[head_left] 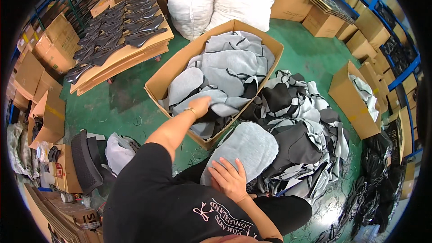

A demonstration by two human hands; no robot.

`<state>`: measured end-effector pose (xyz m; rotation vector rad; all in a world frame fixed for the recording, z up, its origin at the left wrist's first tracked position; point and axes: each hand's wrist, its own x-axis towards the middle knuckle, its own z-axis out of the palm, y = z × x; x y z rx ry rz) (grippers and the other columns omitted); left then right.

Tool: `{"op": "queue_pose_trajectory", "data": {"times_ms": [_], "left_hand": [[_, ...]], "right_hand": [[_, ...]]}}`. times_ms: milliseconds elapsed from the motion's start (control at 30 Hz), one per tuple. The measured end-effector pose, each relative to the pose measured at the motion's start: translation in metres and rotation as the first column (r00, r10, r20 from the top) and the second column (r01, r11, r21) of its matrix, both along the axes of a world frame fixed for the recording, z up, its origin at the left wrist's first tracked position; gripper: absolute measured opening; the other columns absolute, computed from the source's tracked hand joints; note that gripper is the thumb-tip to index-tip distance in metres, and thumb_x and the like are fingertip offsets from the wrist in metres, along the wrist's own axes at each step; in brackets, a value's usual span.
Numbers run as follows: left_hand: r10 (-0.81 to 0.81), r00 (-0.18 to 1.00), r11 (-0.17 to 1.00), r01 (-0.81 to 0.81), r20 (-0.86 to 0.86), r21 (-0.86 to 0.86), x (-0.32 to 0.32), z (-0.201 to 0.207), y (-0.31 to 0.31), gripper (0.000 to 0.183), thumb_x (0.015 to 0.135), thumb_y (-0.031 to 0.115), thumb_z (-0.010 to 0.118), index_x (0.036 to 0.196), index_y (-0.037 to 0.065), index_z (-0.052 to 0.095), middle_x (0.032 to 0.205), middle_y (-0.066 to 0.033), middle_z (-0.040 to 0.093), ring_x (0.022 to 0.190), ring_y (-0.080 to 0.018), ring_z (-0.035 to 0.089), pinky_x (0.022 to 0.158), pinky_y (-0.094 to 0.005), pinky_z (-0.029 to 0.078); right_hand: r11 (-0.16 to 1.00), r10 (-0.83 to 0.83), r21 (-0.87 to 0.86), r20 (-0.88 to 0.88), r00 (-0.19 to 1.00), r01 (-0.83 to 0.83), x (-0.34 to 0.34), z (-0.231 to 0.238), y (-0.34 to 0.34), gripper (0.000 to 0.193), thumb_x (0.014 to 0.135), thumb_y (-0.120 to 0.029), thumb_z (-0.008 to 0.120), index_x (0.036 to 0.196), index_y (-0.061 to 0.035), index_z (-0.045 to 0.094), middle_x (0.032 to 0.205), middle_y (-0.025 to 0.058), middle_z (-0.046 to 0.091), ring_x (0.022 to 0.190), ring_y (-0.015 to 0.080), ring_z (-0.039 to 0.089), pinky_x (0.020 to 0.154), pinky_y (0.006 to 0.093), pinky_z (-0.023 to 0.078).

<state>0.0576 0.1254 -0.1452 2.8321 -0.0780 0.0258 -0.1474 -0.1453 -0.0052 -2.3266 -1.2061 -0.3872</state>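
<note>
My left hand (201, 106), with a band at its wrist, reaches to the near part of a large cardboard box (158, 93). Its fingers are curled at the edge of a grey plush cover (191, 101) with dark trim, their tips partly hidden. Many similar covers (229, 58) fill the box. My right hand (228, 181) lies flat on a rounded grey plush piece (253, 146) on my lap, fingers stretched out. That piece rests between the box and a heap of black and grey covers (299, 141).
Black moulded parts (119, 24) sit in rows on stacked cardboard at left. White sacks (243, 4) stand behind the box. An open carton (355, 99) and black plastic bags (373, 175) are at right. A dark mesh piece (85, 164) stands on the green floor (130, 103).
</note>
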Motion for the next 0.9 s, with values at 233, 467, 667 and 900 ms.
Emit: {"op": "queue_pose_trajectory", "data": {"times_ms": [233,467,667,900], "left_hand": [[0.028,0.901,0.786,0.248,0.433,-0.566,-0.084,0.202,-0.029,0.016,0.089,0.012,0.055,0.103,0.007,0.061,0.088,-0.0156,0.066,0.079,-0.0339,0.064,0.067,-0.0353,0.051],[-0.626,0.68,0.549,0.732,0.382,-0.403,-0.208,0.234,-0.086,0.018,0.081,0.01,0.066,0.099,0.013,0.067,0.084,-0.003,0.068,0.069,-0.0222,0.065,0.058,-0.032,0.052],[-0.834,0.549,0.275,0.509,0.061,-0.816,-0.216,0.245,-0.097,0.037,0.086,0.021,0.066,0.12,0.01,0.058,0.074,-0.0009,0.062,0.066,-0.0118,0.061,0.06,-0.0254,0.048],[-0.555,0.819,0.053,0.213,0.149,-0.976,-0.132,0.246,-0.073,0.054,0.1,0.043,0.029,0.119,-0.003,0.051,0.099,-0.0128,0.063,0.095,-0.0192,0.059,0.088,-0.0335,0.042]], "right_hand": [[0.931,0.064,0.335,-0.542,0.838,0.145,0.014,0.023,-0.003,0.055,0.079,-0.027,0.069,0.126,-0.0053,0.051,0.121,0.014,0.057,0.116,0.0276,0.051,0.1,0.0456,0.035],[0.491,0.855,0.551,-0.451,-0.254,0.674,0.059,0.06,0.016,0.064,0.093,-0.052,0.044,0.136,-0.0046,0.04,0.124,0.011,0.052,0.11,0.0207,0.052,0.093,0.0355,0.042],[0.564,0.664,0.516,-0.747,0.017,0.645,0.039,0.071,0.001,0.043,0.082,-0.009,0.063,0.124,-0.0021,0.054,0.116,0.0073,0.059,0.107,0.0159,0.055,0.095,0.0298,0.041],[0.684,0.73,0.718,-0.671,0.13,-0.133,0.012,0.11,-0.03,0.028,0.077,-0.002,0.065,0.105,0.0002,0.066,0.105,0.0098,0.066,0.102,0.0185,0.059,0.092,0.0301,0.042]]}}
